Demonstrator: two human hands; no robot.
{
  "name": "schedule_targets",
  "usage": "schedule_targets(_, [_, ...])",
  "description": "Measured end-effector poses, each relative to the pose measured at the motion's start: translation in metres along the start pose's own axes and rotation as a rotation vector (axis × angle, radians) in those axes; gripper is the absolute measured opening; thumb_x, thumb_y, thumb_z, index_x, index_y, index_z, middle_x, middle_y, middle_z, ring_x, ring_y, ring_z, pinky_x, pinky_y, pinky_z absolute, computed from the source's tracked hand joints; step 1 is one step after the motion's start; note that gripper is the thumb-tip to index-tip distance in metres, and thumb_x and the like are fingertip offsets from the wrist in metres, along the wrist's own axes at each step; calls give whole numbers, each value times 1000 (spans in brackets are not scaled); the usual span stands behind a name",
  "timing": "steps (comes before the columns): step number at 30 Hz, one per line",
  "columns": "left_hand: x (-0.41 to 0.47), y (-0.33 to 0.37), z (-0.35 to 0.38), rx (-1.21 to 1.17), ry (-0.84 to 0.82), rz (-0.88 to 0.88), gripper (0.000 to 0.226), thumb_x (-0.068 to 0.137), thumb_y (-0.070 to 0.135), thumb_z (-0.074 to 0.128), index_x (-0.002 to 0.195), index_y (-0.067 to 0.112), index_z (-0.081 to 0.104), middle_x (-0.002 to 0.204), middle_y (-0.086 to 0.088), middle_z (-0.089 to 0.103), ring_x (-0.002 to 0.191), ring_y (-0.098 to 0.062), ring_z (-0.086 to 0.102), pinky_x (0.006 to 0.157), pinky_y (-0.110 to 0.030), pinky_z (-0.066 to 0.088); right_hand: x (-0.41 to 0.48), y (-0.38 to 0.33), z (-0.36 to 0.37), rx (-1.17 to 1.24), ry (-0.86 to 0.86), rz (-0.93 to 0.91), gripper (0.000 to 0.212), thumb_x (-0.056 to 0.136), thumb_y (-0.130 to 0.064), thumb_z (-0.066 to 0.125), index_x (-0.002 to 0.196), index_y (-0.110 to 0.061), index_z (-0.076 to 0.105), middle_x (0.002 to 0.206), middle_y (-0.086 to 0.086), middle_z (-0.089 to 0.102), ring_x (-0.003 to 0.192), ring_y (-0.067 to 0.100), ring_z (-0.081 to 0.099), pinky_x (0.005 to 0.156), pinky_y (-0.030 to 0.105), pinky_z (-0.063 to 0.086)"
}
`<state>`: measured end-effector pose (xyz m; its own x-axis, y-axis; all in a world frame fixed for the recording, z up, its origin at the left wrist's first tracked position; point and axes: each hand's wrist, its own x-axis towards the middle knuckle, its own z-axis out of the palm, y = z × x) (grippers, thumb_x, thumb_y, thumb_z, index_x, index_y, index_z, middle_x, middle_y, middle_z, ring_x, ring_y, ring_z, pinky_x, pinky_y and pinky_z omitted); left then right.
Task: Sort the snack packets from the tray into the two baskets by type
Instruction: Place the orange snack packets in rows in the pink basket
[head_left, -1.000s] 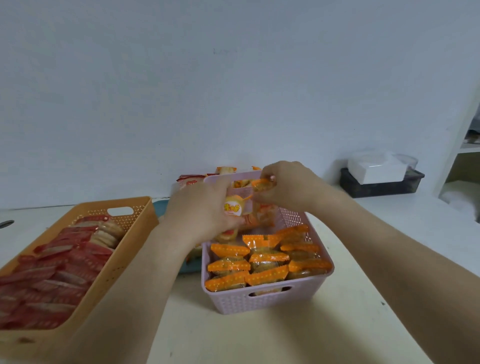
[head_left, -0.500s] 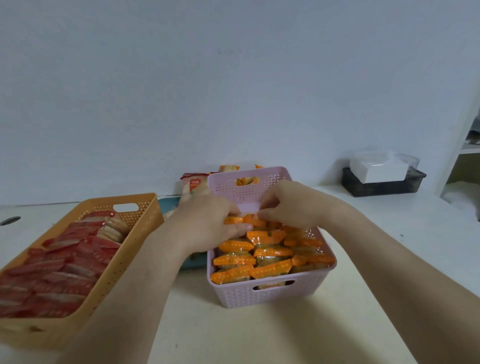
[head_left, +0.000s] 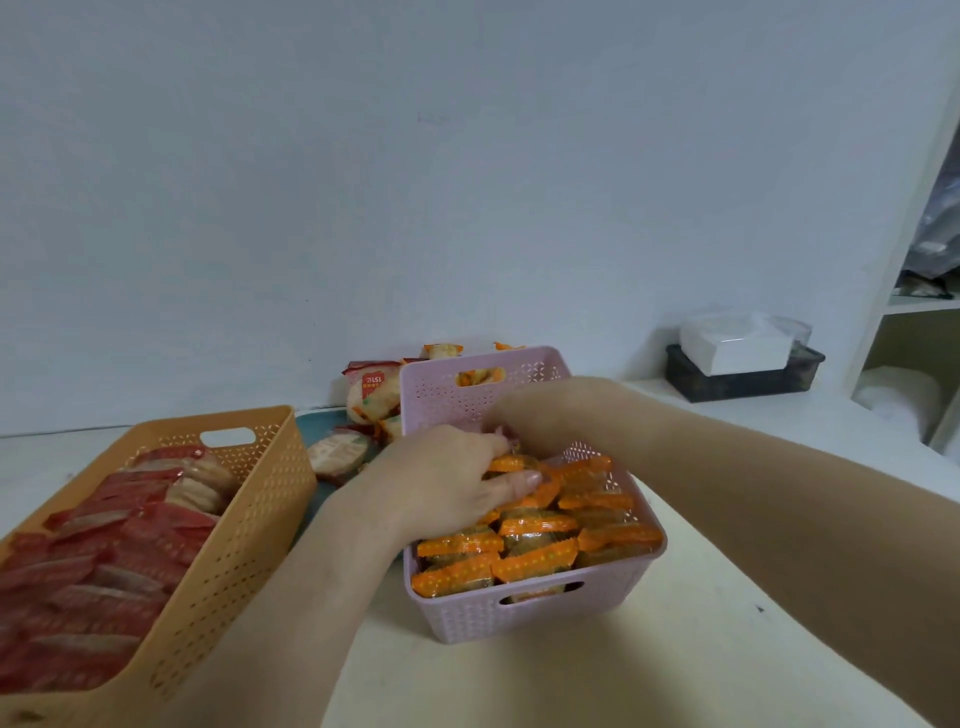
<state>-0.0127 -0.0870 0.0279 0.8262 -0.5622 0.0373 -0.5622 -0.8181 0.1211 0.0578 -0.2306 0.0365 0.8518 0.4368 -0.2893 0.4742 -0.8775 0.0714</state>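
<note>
A pink basket (head_left: 524, 618) at the centre holds rows of orange packets (head_left: 535, 558). My left hand (head_left: 447, 480) lies inside it at the back left, fingers pressing on an orange packet (head_left: 511, 462). My right hand (head_left: 524, 415) reaches in at the back, its fingers hidden behind the left hand. An orange basket (head_left: 249, 519) on the left is filled with red packets (head_left: 98, 561). Behind both baskets a blue tray (head_left: 327, 421) carries a few loose packets (head_left: 371, 395).
A dark container (head_left: 743, 376) with a white box (head_left: 735, 345) on it stands at the back right against the wall. A white shelf unit (head_left: 914, 306) rises at the far right. The white tabletop (head_left: 571, 680) spreads in front of the baskets.
Both hands have come down from above the pink basket's back rim into the basket, carrying the orange packet down among the others.
</note>
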Motion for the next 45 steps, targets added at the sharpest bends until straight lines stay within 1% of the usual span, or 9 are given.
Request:
schedule_targets(4, [-1,1,3,63,62,16,47,94,63,30,101,24,56,85,6,55,80,-14,54,67,-34,43,6,-4,3,-48,54,8,31,85,-6,60,113,-17,64,103,5,68,92,28,64,80,36,53])
schedule_targets(10, [-3,-5,12,75,147,61,43,99,57,21,104,29,54,91,6,64,89,-17,60,74,-36,41,-37,9,-25,12,310,39,43,75,-33,77,115,-25,63,102,-3,57,90,16,54,79,31,48])
schedule_targets(18, [0,-5,16,87,212,37,39,101,47,25,93,26,56,88,6,64,85,-17,60,70,-32,32,-85,7,-18,-46,139,28,47,87,-4,47,125,-31,51,108,-5,52,99,17,50,78,31,41])
schedule_targets(28, [1,-2,18,52,267,-56,41,102,40,30,79,22,58,70,4,58,68,-16,57,58,-33,39,-84,-1,4,114,149,55,24,92,-20,43,114,-22,34,108,-4,57,95,22,49,95,44,33])
schedule_targets(32, [0,-1,17,16,304,-40,43,102,40,30,78,21,60,65,5,57,61,-11,54,52,-30,37,-86,-1,11,317,242,100,23,96,-40,43,108,-20,42,98,-6,45,92,20,43,88,40,32])
schedule_targets(36, [-5,-2,17,-102,417,-13,38,102,39,33,74,25,54,61,3,57,57,-11,54,49,-31,39,-83,-2,31,297,404,66,27,99,-40,37,105,-25,59,101,-8,60,101,19,54,94,47,38])
schedule_targets(39, [-10,-5,15,-5,426,-5,35,100,42,31,90,29,62,76,7,67,70,-7,59,65,-30,46,-81,-3,38,290,459,74,28,99,-34,34,114,-26,57,112,-5,63,107,19,55,96,47,34])
schedule_targets(43, [-15,-2,21,62,345,-63,46,97,54,21,108,35,62,92,11,69,93,-7,58,108,-32,24,-79,-1,46,256,582,31,27,98,-33,34,102,-21,59,99,-5,62,97,17,55,87,42,42])
schedule_targets(45, [-14,0,22,-7,379,-83,43,99,51,25,99,33,64,85,13,68,87,-1,57,111,-31,20,-78,1,50,305,629,-24,28,98,-30,38,91,-17,62,90,-3,62,86,16,56,79,39,46])
